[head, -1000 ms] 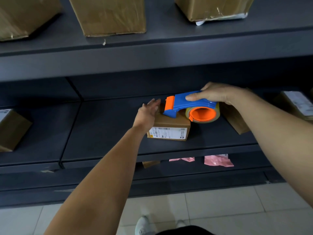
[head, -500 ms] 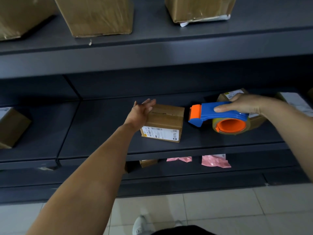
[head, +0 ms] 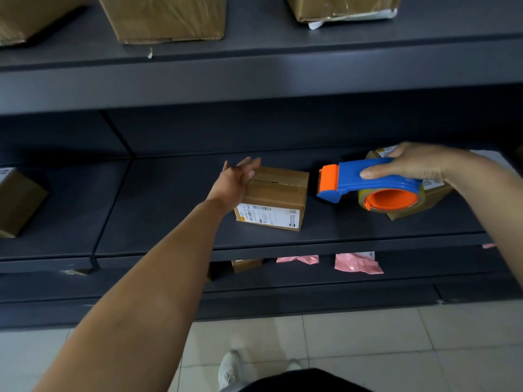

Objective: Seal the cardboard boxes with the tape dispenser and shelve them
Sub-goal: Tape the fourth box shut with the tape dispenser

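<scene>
Tape dispenser [head: 353, 176], gripped by right hand [head: 416, 165], now moved right, clear of box [head: 278, 193] (seemingly sealed); left hand [head: 236, 179], fingers straight, rests against its side.

I'm looking at a dark grey metal shelving unit [head: 254, 80] that fills the view, its tiers running above and below my left hand [head: 235, 182]. Beneath the lowest tier, nearer me than that hand, is a pale beige tiled floor [head: 368, 340]. The light is dim, with a soft sheen on the upper shelf's front edge.
</scene>
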